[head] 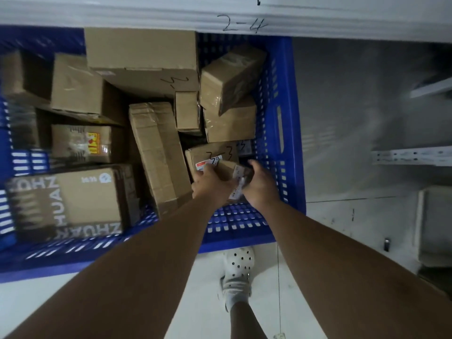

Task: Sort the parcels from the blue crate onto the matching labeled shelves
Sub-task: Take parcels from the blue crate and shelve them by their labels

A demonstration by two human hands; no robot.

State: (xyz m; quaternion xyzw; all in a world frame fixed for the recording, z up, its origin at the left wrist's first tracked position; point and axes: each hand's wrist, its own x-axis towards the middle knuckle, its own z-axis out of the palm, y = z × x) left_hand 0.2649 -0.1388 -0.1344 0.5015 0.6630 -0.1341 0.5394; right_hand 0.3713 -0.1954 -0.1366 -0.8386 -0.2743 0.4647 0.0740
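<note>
Small parcel (228, 168) was up off the pile, held between both hands over the near right corner of the blue crate (278, 133). Left hand (211, 185) was clamped on its left side and right hand (260, 189) on its right, fingers curled over the far edge. So both hands were closed on the same parcel, neither free. A white label strip hung off the near side between the wrists. My read is that the two-hand hold was for turning it to find the shelf code, not for weight, since it looked light enough for one hand. The code on it was too blurred to read. Just beyond the fingertips lay a flat box (210, 152) with "3-3" in marker and a red-and-white sticker, likely what the parcel had been resting on. Left of the left hand a long taped box (159, 152) leaned at a slant across the pile, wedged rather than stacked. Further left sat a printed box (80, 199) with big white lettering. Well beyond both hands a large box (144, 57) sat against the far wall. The crate was far from empty, so sorting looked early or mid-run. Above the far rim ran a shelf edge (242, 25) hand-marked "2-4". The crate was parked right under it, which keeps the reach short. Off to the right of the right hand were bare grey shelf levels (413, 156). Below the arms was a white clog (238, 267) on the floor.
</note>
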